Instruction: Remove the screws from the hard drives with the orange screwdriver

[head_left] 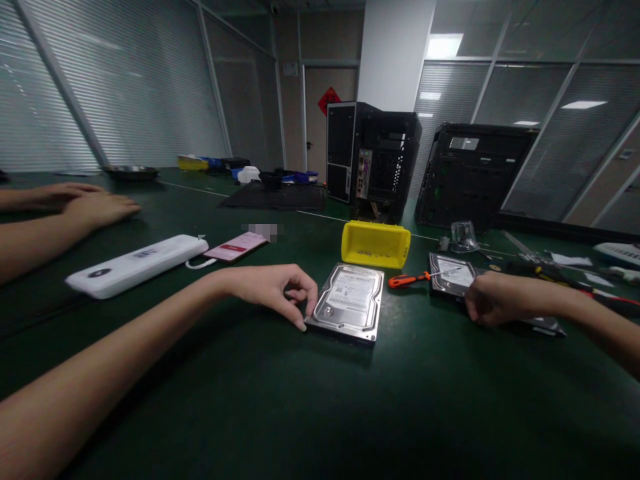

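My left forearm [115, 363] stretches from the near left corner toward the middle, my left hand [267, 288] bent at the wrist, fingers curled, thumb pointing right and near. My right forearm [593, 317] enters from the right, my right hand [497, 298] curling its fingers downward.

Phone [240, 247], white pillar [397, 53], window blinds [135, 80]; red door decoration [329, 97]

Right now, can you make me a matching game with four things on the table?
Things:
1. Screwdriver
2. Tray just behind it
3. Phone
4. Camera wearer's left hand

Clues:
A. Beside the long white block
B. Has an orange-and-black handle
C. At the edge of the middle hard drive
D. Bright yellow

Right pairs: 1-B, 2-D, 3-A, 4-C
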{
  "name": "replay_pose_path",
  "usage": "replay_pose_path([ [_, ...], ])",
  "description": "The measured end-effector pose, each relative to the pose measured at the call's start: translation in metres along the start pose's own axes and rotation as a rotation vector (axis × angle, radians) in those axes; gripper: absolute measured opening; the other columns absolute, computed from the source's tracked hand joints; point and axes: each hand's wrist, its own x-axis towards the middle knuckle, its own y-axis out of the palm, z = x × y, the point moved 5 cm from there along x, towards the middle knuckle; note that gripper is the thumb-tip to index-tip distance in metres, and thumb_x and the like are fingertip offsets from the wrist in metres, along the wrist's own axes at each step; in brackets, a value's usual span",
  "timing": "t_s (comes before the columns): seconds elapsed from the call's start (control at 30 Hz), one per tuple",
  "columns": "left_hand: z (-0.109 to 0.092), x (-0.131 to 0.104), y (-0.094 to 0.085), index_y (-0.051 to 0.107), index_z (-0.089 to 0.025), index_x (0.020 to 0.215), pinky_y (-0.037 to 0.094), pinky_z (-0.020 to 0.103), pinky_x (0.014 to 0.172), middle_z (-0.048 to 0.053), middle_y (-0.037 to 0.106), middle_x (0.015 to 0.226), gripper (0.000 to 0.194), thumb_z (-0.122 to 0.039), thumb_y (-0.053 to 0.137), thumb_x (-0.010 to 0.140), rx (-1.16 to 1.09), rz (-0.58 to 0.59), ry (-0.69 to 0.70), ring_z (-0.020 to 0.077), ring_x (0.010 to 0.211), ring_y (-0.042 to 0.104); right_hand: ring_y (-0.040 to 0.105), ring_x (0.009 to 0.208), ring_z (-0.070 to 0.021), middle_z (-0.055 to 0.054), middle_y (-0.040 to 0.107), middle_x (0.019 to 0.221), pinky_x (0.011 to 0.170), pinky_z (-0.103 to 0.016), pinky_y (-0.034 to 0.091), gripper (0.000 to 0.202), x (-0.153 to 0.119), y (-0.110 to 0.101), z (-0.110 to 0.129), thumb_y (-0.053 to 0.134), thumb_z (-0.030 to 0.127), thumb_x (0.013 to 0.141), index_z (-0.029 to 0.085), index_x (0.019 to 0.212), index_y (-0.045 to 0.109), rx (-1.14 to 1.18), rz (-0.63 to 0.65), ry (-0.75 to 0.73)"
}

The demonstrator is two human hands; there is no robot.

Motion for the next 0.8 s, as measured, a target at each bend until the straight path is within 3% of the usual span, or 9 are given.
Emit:
replay_pose_path([
  [0.2,0.002,0.0,0.0,0.064,-0.019,0.083,0.03,0.021,0.054,-0.003,0.051,0.069,0.022,-0.034,0.07,0.069,-0.013,0.006,-0.008,0.01,0.06,0.039,0.06,0.065,-0.015,-0.003,0.064,0.066,0.06,-0.025,0.046,0.019,0.003,0.0,-0.003,0.065,0.029,0.061,0.016,0.075,0.069,0.004,0.016,0.082],
  [0.3,0.003,0.0,0.001,0.064,-0.019,0.084,0.03,0.021,0.054,-0.003,0.05,0.068,0.023,-0.034,0.07,0.068,-0.025,0.0,-0.011,0.0099,0.059,0.039,0.06,0.067,-0.0151,-0.005,0.065,0.071,0.06,-0.025,0.047,0.021,0.001,-0.007,-0.001,0.064,0.033,0.063,0.016,0.074,0.069,0.059,-0.011,0.039],
  [0.4,0.004,0.0,0.001,0.064,-0.018,0.082,0.029,0.021,0.053,-0.004,0.049,0.067,0.023,-0.033,0.071,0.067,-0.043,0.001,-0.009,0.0098,0.059,0.039,0.061,0.064,-0.0136,-0.005,0.066,0.07,0.061,-0.024,0.048,0.022,0.004,-0.025,0.019,0.058,0.032,0.07,0.014,0.076,0.069,0.072,-0.125,-0.052],
  [0.5,0.005,0.0,0.002,0.064,-0.017,0.082,0.029,0.02,0.052,-0.004,0.048,0.066,0.023,-0.033,0.071,0.067,-0.059,-0.005,-0.004,0.0095,0.058,0.038,0.062,0.067,-0.0129,-0.004,0.068,0.074,0.066,-0.023,0.047,0.02,0.02,-0.05,0.054,0.055,0.028,0.073,0.014,0.08,0.069,-0.034,-0.321,-0.2],
  [0.63,0.007,0.0,0.003,0.061,-0.018,0.082,0.028,0.02,0.052,-0.005,0.047,0.066,0.025,-0.032,0.073,0.065,-0.088,-0.014,-0.011,0.0091,0.058,0.036,0.062,0.08,-0.0176,-0.007,0.068,0.088,0.069,-0.027,0.045,0.023,0.056,-0.073,0.091,0.047,0.018,0.08,0.017,0.091,0.068,-0.373,-0.659,-0.167],
  [0.7,0.007,0.0,0.004,0.06,-0.018,0.081,0.029,0.02,0.054,-0.005,0.048,0.068,0.027,-0.031,0.074,0.063,-0.105,-0.016,-0.003,0.0091,0.059,0.036,0.063,0.081,-0.0229,-0.011,0.067,0.089,0.065,-0.03,0.044,0.025,0.078,-0.071,0.1,0.042,0.017,0.083,0.015,0.087,0.067,-0.596,-0.683,-0.077],
  [0.8,0.007,0.0,0.006,0.059,-0.017,0.079,0.03,0.021,0.056,-0.004,0.051,0.07,0.027,-0.029,0.075,0.061,-0.124,-0.016,0.014,0.0095,0.06,0.037,0.063,0.08,-0.025,-0.014,0.067,0.086,0.062,-0.031,0.043,0.027,0.102,-0.064,0.105,0.04,0.012,0.083,0.013,0.086,0.066,-0.639,-0.657,-0.071],
])
